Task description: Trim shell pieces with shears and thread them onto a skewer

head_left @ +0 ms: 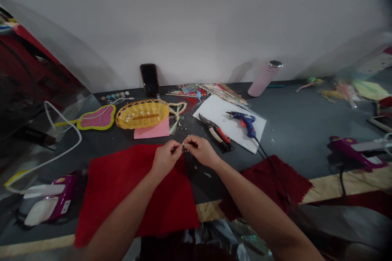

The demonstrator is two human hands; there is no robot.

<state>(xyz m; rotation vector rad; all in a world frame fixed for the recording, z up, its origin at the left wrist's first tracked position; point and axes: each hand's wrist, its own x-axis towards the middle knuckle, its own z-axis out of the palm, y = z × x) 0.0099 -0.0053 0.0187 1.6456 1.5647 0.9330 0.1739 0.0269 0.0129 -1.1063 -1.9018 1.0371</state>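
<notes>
- Left hand [165, 158] and right hand [200, 151] meeting fingertip to fingertip above the dark table [300, 130], just past the far edge of the red cloth [134, 191].
- Fingers of both hands pinched nearly shut on a small pale bead piece [183, 145] held between the two sets of fingertips; too small to tell its exact form or whether thread runs through it.
- Long axis of the pinched piece apparently running side to side, from the left fingertips to the right ones; which end leads, not discernible.
- Beneath and nearer than the fingers: red cloth lying flat, its near edge close to the table's front edge, its right edge under the right forearm.
- Right of the fingers and nearer: a darker red cloth scrap [269, 183] with a zigzag border, well apart from the hands.
- Just beyond the fingers: a few loose pale beads [191, 136] scattered on the table.
- Beyond and right of the fingers: red-handled pruning shears [216, 131], lying diagonally, near the right hand; past these, a white sheet [226, 122] carrying a blue glue gun [245, 121], cord trailing toward the near right.
- Beyond and left of the fingers: pink paper [152, 131] under the edge of a yellow woven basket [142, 114] with beads inside.
- Bare dark tabletop to the far right of the fingers, between white sheet and a purple device [352, 151].
- Farthest: black phone [150, 79] and pink bottle [265, 78] leaning at the white partition [196, 28] closing the far edge.
</notes>
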